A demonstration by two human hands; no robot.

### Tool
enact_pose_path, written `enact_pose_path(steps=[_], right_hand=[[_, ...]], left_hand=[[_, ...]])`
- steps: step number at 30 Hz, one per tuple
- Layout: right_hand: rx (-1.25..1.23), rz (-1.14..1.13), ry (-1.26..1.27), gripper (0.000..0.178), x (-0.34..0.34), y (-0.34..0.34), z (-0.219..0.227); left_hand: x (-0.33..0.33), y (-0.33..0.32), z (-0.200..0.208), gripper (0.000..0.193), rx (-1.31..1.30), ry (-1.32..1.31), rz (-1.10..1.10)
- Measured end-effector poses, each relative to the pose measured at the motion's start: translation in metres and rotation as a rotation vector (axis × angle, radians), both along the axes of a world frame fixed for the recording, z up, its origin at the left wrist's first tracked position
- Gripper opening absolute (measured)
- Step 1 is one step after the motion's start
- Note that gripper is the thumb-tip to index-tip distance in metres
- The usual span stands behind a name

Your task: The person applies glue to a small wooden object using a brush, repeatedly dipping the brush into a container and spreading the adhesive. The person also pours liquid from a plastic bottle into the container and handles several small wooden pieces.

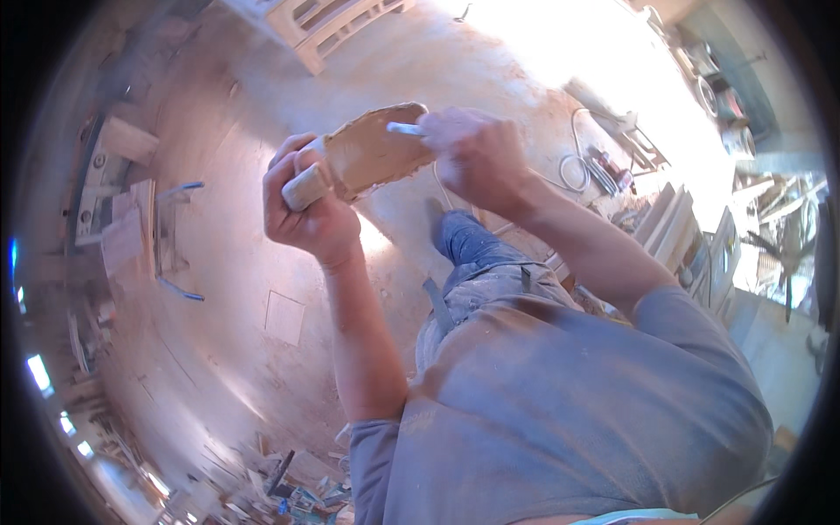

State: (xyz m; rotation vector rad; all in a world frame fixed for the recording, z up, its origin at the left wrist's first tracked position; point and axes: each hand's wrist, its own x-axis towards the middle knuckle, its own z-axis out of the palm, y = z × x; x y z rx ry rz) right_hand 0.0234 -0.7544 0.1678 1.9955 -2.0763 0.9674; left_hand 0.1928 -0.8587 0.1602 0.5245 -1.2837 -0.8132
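Note:
In front of me I hold up a flat, tan-coated board (pixel 372 153) with a rough, crusted rim, which looks smeared with putty or a similar paste. My left hand (pixel 306 206) is closed round its left end, where a short, pale, rounded piece like a handle (pixel 306 187) shows between the fingers. My right hand (pixel 479 157) is closed at the board's right end, blurred by motion. A pale, whitish stick (pixel 404 129) sticks out from its fingers over the board's face. The rest of that stick is hidden in the hand.
A wooden frame with slats (pixel 328 26) stands at the far side. Leaning boards (pixel 669 219) and a coiled hose (pixel 573 171) lie to my right. On the left is a bench-like piece with blue-ended bars (pixel 179 297). Scrap wood (pixel 297 490) litters the floor near bottom left.

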Motion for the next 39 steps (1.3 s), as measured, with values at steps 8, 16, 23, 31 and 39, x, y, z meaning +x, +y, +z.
enact_pose_path(steps=[8, 16, 23, 31, 39], right_hand=[[0.086, 0.375, -0.120, 0.022, 0.001, -0.190, -0.034], [0.191, 0.417, -0.016, 0.009, 0.004, -0.333, -0.009], [0.461, 0.350, 0.295, 0.011, -0.005, -0.461, 0.014], [0.512, -0.153, -0.397, 0.028, -0.071, -0.565, -0.053], [0.306, -0.313, -0.241, 0.017, -0.194, -0.596, -0.020]], left_hand=[[0.028, -0.154, -0.018, 0.006, -0.021, -0.165, 0.088], [0.031, -0.293, -0.004, 0.013, -0.092, -0.288, 0.206], [-0.005, -0.413, -0.026, 0.017, 0.024, -0.181, 0.225], [-0.101, -0.541, -0.057, 0.026, 0.180, -0.179, 0.022], [-0.232, -0.613, -0.051, 0.018, 0.247, -0.027, -0.339]])
